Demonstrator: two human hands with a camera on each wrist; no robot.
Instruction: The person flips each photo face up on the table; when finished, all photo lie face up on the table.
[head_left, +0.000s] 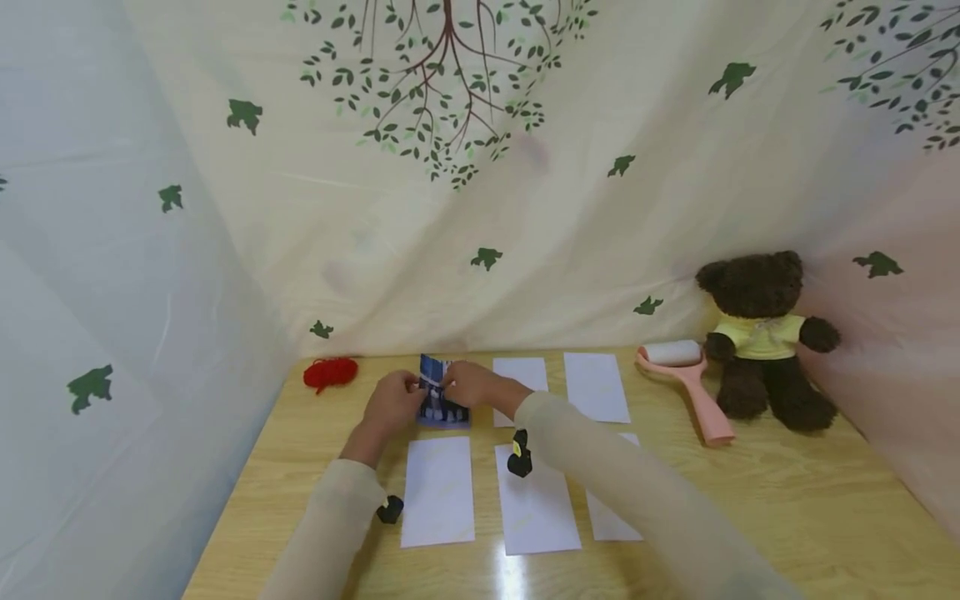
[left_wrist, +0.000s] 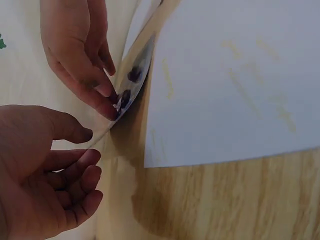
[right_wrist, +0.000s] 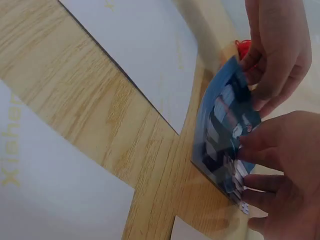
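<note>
A photo print with a dark blue picture is tilted up off the table at the back, both hands on it. My left hand pinches its left edge between thumb and fingers. On the opposite side my right hand holds the upper right part. In the left wrist view, the left hand grips a thin edge of the print, with the right hand farther along. The picture side of the print faces the right wrist view, where the right hand's fingers lie over it.
Several white sheets lie in two rows, among them a front one and a back one. Red yarn sits at the back left. A pink-handled lint roller and a brown teddy bear stand at the right, before a patterned curtain.
</note>
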